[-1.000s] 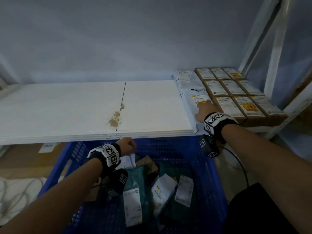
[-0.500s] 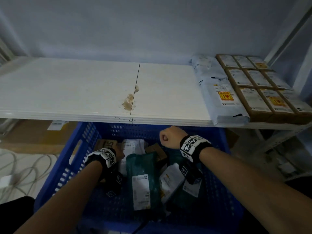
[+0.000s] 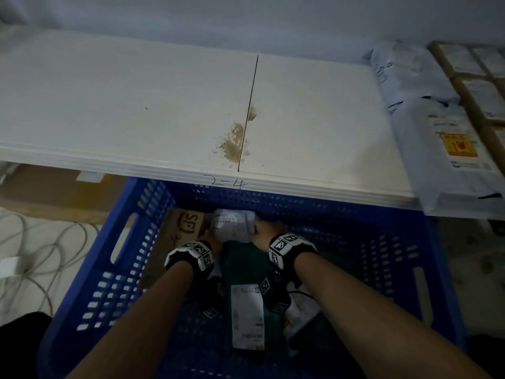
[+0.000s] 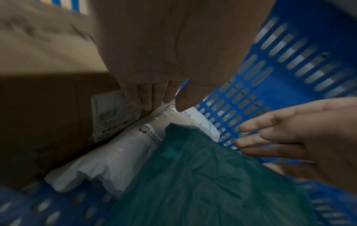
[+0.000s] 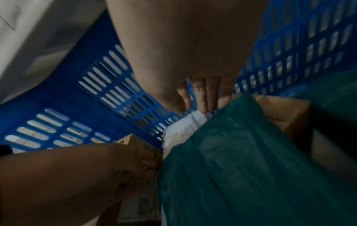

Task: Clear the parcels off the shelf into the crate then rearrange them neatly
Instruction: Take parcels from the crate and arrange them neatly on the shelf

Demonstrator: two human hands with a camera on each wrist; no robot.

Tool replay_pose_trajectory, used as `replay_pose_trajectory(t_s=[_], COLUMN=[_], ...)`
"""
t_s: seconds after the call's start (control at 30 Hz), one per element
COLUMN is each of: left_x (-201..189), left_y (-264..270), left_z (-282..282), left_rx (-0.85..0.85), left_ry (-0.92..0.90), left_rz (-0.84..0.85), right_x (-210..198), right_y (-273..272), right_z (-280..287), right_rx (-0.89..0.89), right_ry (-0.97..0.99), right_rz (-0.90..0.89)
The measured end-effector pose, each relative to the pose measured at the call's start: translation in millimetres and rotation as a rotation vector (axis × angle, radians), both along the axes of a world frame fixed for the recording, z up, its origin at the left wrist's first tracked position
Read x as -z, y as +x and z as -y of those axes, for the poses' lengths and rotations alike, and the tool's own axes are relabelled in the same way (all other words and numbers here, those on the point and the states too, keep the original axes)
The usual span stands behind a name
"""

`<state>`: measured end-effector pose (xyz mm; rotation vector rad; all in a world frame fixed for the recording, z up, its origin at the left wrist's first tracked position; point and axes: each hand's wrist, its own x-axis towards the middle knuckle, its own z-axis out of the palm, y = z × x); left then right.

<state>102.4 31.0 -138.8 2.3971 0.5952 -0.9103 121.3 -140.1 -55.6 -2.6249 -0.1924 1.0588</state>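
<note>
Both hands are down in the blue crate point(image 3: 114, 269) at its far wall. A white mailer parcel point(image 3: 232, 224) with a printed label stands there between a brown SF box point(image 3: 185, 225) and a dark green bag point(image 3: 246, 266). My left hand point(image 4: 166, 102) pinches the white parcel point(image 4: 123, 154) at its upper edge, fingers behind and thumb in front. My right hand point(image 3: 263, 232) is at the parcel's other side with straight fingers point(image 5: 203, 99) pointing down onto the white parcel point(image 5: 183, 128); it holds nothing.
The white shelf point(image 3: 136, 105) above the crate is bare on its left and middle, with a brown stain point(image 3: 233, 144). Grey mailers point(image 3: 442, 160) and brown boxes point(image 3: 481, 99) lie at its right end. Cables point(image 3: 41, 255) lie on the floor to the left.
My right hand has left the grey mailer on the shelf and come down into the crate. Both hands have moved to the white parcel at the crate's far wall.
</note>
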Motion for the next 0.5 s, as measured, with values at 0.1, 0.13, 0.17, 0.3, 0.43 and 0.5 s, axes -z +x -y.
replay_pose_trajectory(t_s=[0.1, 0.13, 0.17, 0.3, 0.43, 0.5], left_x=[11.4, 20.1, 28.2, 53.7, 55.8, 55.2], left_y=[3.1, 5.7, 7.6, 5.4, -1.1, -2.6], left_z=[1.9, 0.3, -1.8, -8.2, -5.3, -3.8], left_rx=[-0.012, -0.034, -0.033, -0.044, -0.036, -0.051], left_ry=[-0.029, -0.050, -0.045, -0.086, -0.116, -0.111], left_rz=[-0.031, -0.042, -0.052, -0.133, -0.160, -0.167], right_x=[14.4, 18.6, 25.0, 42.5, 49.6, 53.8], right_y=[4.9, 4.2, 3.6, 3.6, 4.7, 6.7], right_z=[-4.4, -4.3, -4.4, -8.8, -7.6, -5.2], right_rx=[0.005, 0.011, 0.011, 0.015, 0.027, 0.044], right_ry=[-0.054, -0.073, -0.084, -0.092, -0.147, -0.148], right_rz=[-0.031, -0.028, -0.008, 0.045, 0.030, 0.002])
